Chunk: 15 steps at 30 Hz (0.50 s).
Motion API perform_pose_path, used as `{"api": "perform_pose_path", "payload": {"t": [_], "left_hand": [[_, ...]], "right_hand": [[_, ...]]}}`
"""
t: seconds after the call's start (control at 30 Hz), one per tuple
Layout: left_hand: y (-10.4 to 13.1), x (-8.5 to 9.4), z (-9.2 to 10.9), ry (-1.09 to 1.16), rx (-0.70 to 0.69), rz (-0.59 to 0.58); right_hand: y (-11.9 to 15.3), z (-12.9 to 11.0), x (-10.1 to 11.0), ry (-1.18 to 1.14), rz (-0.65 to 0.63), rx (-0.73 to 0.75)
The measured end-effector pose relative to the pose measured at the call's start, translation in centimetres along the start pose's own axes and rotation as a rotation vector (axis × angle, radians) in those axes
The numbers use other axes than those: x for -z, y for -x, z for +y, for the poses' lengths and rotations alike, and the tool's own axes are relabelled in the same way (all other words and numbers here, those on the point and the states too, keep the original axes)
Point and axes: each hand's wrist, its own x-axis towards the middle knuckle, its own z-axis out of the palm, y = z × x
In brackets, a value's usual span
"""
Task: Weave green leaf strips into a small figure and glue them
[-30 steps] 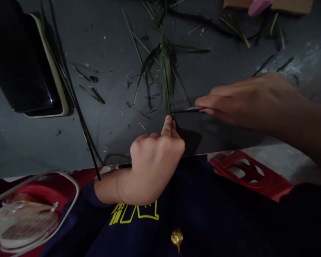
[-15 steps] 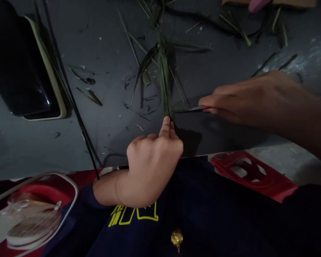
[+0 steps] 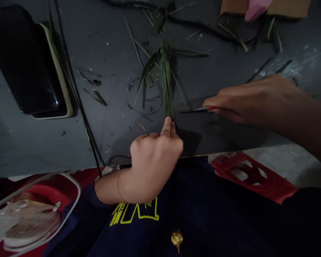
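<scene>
A long green leaf strip [image 3: 166, 78], folded or woven at its upper part, lies lengthwise on the grey table. With fingers closed, my left hand [image 3: 155, 160] pinches its near end against the tabletop. My right hand [image 3: 246, 100] is wrapped round a small knife [image 3: 194, 110]; a bit of red handle shows at the fingers. The thin blade points left, its tip a little to the right of the leaf strip and apart from it. Most of the handle is hidden in my grip.
Two phone-like black slabs [image 3: 29, 71] overlap at the left. A long thin stem [image 3: 80, 103] runs beside them past the table edge. Leaf scraps [image 3: 96, 97] lie scattered about. Brown cardboard [image 3: 289, 8] with a pink object [image 3: 256, 9] sits at far right. Red stools [image 3: 256, 175] stand below.
The knife blade has drawn slightly right, from touching the leaf strip to apart from it. My left hand keeps its pinch. The whole view has shifted a little.
</scene>
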Motion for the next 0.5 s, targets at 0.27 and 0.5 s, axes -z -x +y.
{"api": "perform_pose_path", "payload": {"t": [0.27, 0.5], "left_hand": [[0.5, 0.0, 0.0, -0.009, -0.002, 0.005], [1.4, -2.3, -0.8, 0.018, -0.045, 0.269]], "right_hand": [[1.0, 0.1, 0.4, -0.307, 0.279, -0.01], [1.1, -1.9, -3.1, -0.006, 0.55, -0.306]]}}
